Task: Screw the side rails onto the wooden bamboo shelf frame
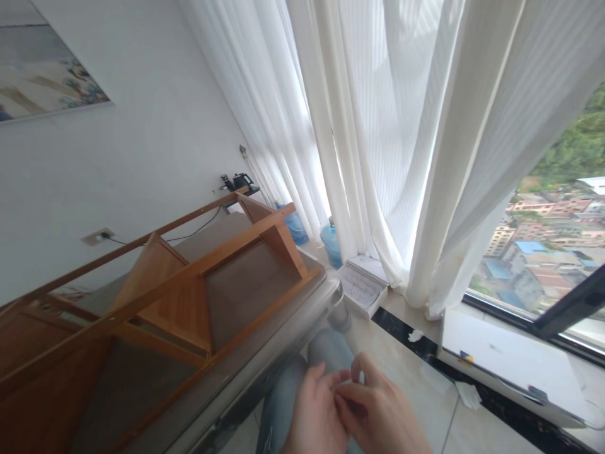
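My left hand (pixel 317 407) is low in the middle of the view, palm turned inward with the fingers curled. Against it, my right hand (pixel 385 407) pinches its thumb and fingers together. The fingertips of both hands meet; whatever lies between them is too small or too blurred to make out. Below the hands are my legs in blue jeans (pixel 283 394). To the left, a wooden shelf frame (pixel 189 277) with slanted boards lies on its side on a grey-brown couch (pixel 302 299).
An open white box (pixel 362 287) lies on the floor near blue water bottles (pixel 332 244). White curtains (pixel 378 126) hang before the window. At right a long white carton (pixel 508 356) rests by the sill, with crumpled paper (pixel 467 395) beside it. A black kettle (pixel 242 181) stands behind the couch.
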Demonstrator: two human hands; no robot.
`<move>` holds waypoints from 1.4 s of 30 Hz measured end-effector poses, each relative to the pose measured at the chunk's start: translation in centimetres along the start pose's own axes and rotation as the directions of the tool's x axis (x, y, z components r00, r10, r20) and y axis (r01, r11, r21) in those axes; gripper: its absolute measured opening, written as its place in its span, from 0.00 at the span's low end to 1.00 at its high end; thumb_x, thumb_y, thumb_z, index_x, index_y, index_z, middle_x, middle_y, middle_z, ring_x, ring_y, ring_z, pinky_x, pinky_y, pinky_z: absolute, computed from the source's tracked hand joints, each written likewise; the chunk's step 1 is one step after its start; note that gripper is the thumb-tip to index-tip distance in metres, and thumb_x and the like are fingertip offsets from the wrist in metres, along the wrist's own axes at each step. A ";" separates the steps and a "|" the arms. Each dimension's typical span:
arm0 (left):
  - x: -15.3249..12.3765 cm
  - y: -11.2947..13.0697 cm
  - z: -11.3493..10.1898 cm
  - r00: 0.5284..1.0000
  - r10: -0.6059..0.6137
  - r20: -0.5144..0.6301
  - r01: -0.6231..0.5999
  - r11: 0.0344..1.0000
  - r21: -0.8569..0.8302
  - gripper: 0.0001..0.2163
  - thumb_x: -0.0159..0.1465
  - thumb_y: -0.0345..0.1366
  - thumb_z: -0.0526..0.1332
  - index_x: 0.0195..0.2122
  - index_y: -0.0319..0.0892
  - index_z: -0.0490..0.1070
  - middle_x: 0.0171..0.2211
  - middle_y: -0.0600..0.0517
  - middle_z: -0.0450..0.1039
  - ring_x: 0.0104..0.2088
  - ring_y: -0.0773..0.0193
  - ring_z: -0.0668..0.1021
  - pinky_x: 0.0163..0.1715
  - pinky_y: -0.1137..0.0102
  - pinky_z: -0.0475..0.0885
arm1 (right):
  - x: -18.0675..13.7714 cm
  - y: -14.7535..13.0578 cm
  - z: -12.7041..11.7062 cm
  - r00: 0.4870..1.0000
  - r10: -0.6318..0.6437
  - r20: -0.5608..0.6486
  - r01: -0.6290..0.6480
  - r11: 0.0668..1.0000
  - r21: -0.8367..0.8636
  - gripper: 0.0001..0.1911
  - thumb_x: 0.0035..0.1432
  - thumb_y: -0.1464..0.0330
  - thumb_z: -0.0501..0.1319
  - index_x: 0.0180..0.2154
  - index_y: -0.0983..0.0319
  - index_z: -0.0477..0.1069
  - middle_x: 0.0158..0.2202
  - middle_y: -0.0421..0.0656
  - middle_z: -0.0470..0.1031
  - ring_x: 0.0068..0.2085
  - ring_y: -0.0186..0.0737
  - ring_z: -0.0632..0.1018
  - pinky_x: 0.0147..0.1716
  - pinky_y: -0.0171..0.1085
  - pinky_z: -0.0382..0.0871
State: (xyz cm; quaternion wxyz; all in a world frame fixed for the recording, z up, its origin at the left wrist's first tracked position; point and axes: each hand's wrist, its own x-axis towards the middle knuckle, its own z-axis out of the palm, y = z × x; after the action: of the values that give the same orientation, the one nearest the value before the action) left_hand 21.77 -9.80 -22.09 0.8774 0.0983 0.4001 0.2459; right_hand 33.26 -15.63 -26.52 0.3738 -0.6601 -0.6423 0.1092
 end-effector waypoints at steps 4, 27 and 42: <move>-0.3 0.4 -1.4 0.990 0.089 0.108 -0.098 0.993 0.073 0.18 0.67 0.47 0.57 0.48 0.36 0.73 0.44 0.39 0.77 0.46 0.48 0.80 0.49 0.58 0.71 | 0.1 -1.7 1.5 0.985 0.024 -0.173 -0.009 0.996 0.089 0.12 0.63 0.66 0.60 0.30 0.54 0.81 0.42 0.45 0.77 0.28 0.35 0.79 0.27 0.35 0.73; 0.5 25.7 2.8 0.045 0.702 0.710 -0.204 -0.690 0.695 0.36 0.62 0.46 0.66 0.67 0.37 0.57 0.67 0.31 0.58 0.64 0.41 0.70 0.63 0.45 0.67 | 17.3 2.6 -0.6 0.840 0.373 -0.394 -0.020 0.747 0.664 0.17 0.66 0.54 0.57 0.37 0.60 0.73 0.35 0.44 0.80 0.32 0.42 0.77 0.35 0.40 0.70; 6.3 31.9 10.6 -0.312 0.515 0.798 -0.187 -0.857 0.480 0.20 0.75 0.43 0.47 0.62 0.46 0.69 0.65 0.46 0.68 0.68 0.56 0.66 0.70 0.55 0.58 | 17.7 5.4 -0.3 0.908 0.368 -0.201 -0.048 0.567 0.822 0.19 0.61 0.51 0.64 0.38 0.60 0.77 0.25 0.41 0.76 0.20 0.37 0.72 0.21 0.36 0.64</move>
State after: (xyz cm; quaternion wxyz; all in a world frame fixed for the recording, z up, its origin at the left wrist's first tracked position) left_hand 22.00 21.12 -7.44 -0.1158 0.7798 0.2762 0.5498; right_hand 40.24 1.25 -23.79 0.7222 -0.5006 -0.3622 0.3109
